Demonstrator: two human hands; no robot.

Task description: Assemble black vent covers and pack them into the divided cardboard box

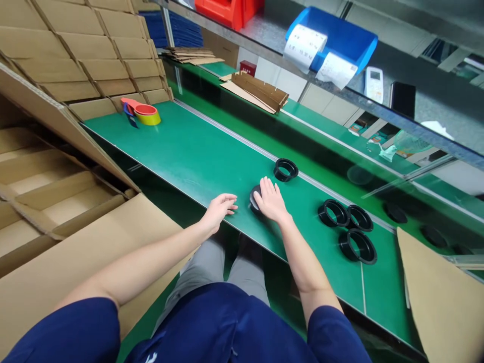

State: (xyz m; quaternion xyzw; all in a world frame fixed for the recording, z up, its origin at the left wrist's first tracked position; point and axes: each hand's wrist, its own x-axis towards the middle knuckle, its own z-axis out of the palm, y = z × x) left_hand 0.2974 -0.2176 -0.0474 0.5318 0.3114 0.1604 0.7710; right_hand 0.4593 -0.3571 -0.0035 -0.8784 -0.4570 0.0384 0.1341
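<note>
The right hand (271,201) lies flat on a black round part (254,203) near the front edge of the green table (170,151), its thumb apart and its other fingers mostly close together. The left hand (219,209) is near, holding nothing, with fingers a little curled; I think a straight, even push with the palm would stop the part slipping

"How's the light?"
"Bright and soft on the flat green tabletop (181,146); below its front edge, lower centre, lies deep shadow."
"Glare?"
"Reflections cloud the glossy green upright panel (325,166), centre right. Black plastic flanged rings (345,246) there lose detail."
"Sharpness?"
"Print smears on the white paper label (302,45), upper right. Wide-angle stretch broadens the navy-blue cloth sleeve (71,327), lower left."
</note>
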